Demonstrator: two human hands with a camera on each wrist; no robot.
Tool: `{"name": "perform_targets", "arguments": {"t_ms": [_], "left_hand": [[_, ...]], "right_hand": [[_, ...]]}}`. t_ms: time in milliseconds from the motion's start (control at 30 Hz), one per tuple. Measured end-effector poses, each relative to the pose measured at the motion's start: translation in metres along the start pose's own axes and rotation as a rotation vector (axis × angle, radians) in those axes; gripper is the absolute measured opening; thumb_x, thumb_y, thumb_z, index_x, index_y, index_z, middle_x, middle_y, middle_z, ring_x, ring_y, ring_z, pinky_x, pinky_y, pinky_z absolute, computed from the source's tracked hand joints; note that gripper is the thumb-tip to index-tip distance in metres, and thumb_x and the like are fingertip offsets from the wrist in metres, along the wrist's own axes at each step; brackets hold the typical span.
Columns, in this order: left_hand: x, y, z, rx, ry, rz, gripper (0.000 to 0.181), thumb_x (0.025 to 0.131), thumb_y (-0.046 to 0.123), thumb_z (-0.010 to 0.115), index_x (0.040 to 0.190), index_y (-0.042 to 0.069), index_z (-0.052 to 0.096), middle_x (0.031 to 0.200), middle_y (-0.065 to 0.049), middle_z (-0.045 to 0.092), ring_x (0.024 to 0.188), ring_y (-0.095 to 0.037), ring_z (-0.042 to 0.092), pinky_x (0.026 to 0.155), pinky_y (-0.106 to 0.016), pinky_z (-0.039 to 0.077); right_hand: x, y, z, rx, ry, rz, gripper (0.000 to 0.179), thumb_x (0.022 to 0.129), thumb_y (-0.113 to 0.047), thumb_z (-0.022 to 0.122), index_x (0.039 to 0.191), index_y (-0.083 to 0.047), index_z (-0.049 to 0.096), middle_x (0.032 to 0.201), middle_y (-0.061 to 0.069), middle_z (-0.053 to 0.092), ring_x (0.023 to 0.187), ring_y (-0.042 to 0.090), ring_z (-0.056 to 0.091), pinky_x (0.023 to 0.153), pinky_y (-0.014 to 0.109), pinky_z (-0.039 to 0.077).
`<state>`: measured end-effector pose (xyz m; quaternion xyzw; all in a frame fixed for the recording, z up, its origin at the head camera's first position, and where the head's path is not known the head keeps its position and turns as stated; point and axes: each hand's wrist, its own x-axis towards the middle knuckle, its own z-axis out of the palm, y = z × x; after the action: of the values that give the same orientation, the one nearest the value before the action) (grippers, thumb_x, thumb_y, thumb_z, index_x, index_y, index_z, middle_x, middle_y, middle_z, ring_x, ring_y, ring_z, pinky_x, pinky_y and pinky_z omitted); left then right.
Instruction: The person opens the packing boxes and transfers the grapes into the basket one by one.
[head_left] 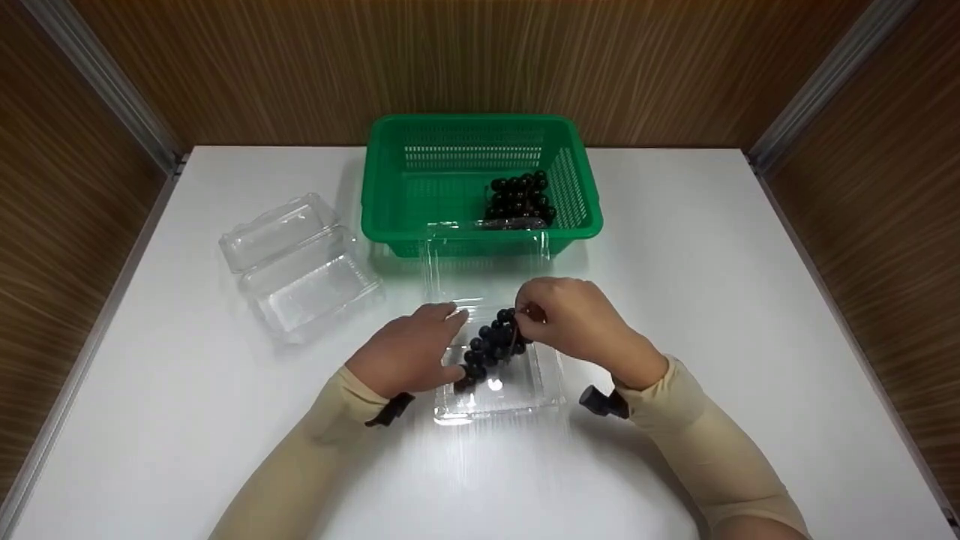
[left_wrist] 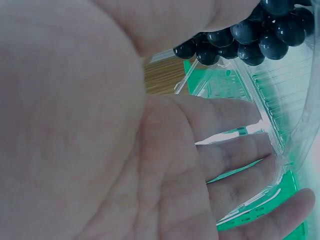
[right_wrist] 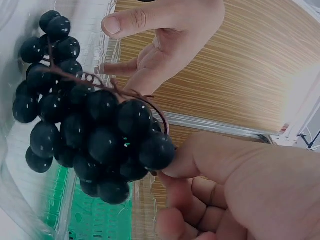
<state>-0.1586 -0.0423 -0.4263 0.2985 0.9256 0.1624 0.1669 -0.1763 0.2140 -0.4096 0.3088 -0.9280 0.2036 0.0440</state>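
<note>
A bunch of dark grapes (head_left: 491,343) lies slantwise in the base of a clear plastic clamshell box (head_left: 525,401), whose lid stands raised at the back. My right hand (head_left: 579,319) pinches the upper end of the bunch between thumb and forefinger; in the right wrist view the brown stem (right_wrist: 75,77) runs along the grapes (right_wrist: 102,142). At the box's left side, my left hand (head_left: 409,349) spreads its fingers straight along the rim, the thumb near the lower grapes. The left wrist view shows these fingers (left_wrist: 232,145) against the clear plastic.
Behind the box stands a green basket (head_left: 382,195) with more dark grapes (head_left: 519,199) in its right part. The raised lid overlaps the basket's front. A second clear clamshell box (head_left: 307,292) lies opened on the left of the white table (head_left: 697,247). Wood-patterned panels surround the table.
</note>
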Motion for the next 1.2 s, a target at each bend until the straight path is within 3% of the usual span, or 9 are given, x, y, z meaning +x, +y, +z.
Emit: {"name": "perform_targets", "arguments": {"t_ms": [700, 1067, 1200], "left_hand": [[0.0034, 0.0015, -0.0004, -0.007, 0.025, -0.016, 0.083, 0.09, 0.031, 0.078, 0.16, 0.008, 0.038, 0.158, -0.017, 0.044, 0.148, -0.033, 0.039, 0.113, -0.051, 0.042], [0.0012, 0.0023, -0.0017, 0.017, 0.078, 0.029, 0.078, 0.091, 0.028, 0.075, 0.158, 0.006, 0.041, 0.152, -0.02, 0.05, 0.143, -0.036, 0.044, 0.112, -0.054, 0.041], [0.0017, 0.0042, -0.0038, 0.048, 0.157, 0.066, 0.079, 0.091, 0.032, 0.077, 0.156, 0.005, 0.043, 0.149, -0.019, 0.052, 0.14, -0.036, 0.047, 0.112, -0.052, 0.042]], "right_hand": [[0.0008, -0.0014, -0.0002, -0.003, 0.048, -0.053, 0.006, 0.085, -0.006, 0.07, 0.084, -0.012, 0.072, 0.072, -0.005, 0.061, 0.064, 0.009, 0.052, 0.059, 0.03, 0.046], [0.0013, -0.0027, 0.0016, -0.016, 0.039, -0.056, 0.006, 0.087, -0.007, 0.069, 0.086, -0.012, 0.072, 0.075, -0.005, 0.064, 0.065, 0.008, 0.055, 0.06, 0.031, 0.049], [0.0014, -0.0021, 0.003, -0.017, 0.038, -0.055, 0.006, 0.088, -0.007, 0.068, 0.087, -0.012, 0.073, 0.077, -0.005, 0.066, 0.065, 0.009, 0.056, 0.061, 0.032, 0.051]]}}
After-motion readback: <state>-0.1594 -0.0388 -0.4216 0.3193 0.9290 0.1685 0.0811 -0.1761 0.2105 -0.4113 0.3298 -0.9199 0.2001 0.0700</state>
